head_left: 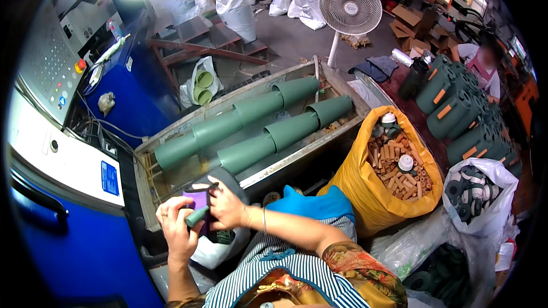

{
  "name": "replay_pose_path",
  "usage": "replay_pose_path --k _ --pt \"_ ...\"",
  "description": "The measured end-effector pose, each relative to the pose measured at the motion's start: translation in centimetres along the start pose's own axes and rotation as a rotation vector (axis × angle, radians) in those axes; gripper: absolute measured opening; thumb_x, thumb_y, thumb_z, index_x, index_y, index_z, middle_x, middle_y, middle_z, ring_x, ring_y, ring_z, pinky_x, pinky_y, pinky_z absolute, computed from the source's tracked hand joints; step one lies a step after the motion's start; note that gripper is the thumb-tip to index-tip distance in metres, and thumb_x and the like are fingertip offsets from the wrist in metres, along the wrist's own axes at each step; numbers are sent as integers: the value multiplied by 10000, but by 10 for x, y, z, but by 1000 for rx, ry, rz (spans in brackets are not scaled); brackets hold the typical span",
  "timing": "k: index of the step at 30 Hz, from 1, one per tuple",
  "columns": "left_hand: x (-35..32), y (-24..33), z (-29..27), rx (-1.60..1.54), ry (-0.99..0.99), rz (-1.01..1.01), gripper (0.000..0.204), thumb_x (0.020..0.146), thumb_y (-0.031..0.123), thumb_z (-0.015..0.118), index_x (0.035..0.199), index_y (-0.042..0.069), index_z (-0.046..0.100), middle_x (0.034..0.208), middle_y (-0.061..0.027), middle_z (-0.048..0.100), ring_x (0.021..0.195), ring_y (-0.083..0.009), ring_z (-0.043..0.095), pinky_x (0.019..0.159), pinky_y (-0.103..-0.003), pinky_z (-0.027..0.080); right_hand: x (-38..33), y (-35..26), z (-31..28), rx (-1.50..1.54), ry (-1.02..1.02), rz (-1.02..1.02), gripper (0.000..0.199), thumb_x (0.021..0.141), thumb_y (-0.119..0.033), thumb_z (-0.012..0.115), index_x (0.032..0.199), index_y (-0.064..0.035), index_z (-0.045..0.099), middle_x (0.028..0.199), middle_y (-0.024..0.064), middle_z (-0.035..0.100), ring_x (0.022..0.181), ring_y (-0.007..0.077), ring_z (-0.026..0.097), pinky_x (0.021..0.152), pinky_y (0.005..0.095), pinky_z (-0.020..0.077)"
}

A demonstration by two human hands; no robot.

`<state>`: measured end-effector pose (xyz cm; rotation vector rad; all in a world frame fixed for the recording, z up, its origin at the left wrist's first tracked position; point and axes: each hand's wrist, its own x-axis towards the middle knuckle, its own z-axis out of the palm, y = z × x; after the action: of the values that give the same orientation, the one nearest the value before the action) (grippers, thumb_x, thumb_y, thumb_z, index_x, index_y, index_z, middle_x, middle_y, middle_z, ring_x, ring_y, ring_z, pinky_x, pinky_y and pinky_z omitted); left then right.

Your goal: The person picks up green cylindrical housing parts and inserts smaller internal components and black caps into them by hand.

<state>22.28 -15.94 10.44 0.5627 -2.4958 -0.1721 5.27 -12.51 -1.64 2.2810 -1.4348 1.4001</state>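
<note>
Pinching a small green tapered piece (198, 216) in front of the torso: left hand (177, 229), thumb and fingers closed round it. Right hand (229, 208) comes across from the other side, fingers partly spread over a purple piece (197, 198) with dark edges just behind the green one; can't tell how firmly it grips. Probably two-handed so one side steadies while the other works, close in for a good view.

Below the hands, white bag (210, 254) with dark green pieces, likely there for easy reach. Beyond, long trough (342, 82) holding two rows of green tubes (217, 131), ends overlapping, probably slotted together to save room.

Right of the lap, yellow sack (351, 179), mouth rolled wide: short orange-brown tubes (397, 168), a few white caps (406, 162) on top. Beside it, white plastic bag (492, 221) of dark green and white rings (471, 189); nearer, clear plastic (399, 242) round dark green parts.

Farther right, stacked green cylinders (451, 117), co-worker (482, 68) behind. Floor bag (213, 69) past the trough: green cups (203, 80).
</note>
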Motion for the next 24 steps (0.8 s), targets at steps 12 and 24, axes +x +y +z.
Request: replay_pose_path --k 12,24 --pt "58 -4 42 -1239 -88 -170 597 871 418 691 1273 -5 564 1333 -155 541 1267 -229 496 1094 -358 334 -30 71 -213 1098 -659 863 535 979 -422 529 1382 -71 538 1363 108 583 1272 219 522 1066 347 395" --pt "56 115 161 -1440 533 -801 228 1021 186 540 1178 32 600 953 -42 620 932 -153 579 844 -312 469 -80 13 -102 825 897 800 373 1049 -296 436 1324 -56 513 1262 73 574 1126 183 564 991 337 453"
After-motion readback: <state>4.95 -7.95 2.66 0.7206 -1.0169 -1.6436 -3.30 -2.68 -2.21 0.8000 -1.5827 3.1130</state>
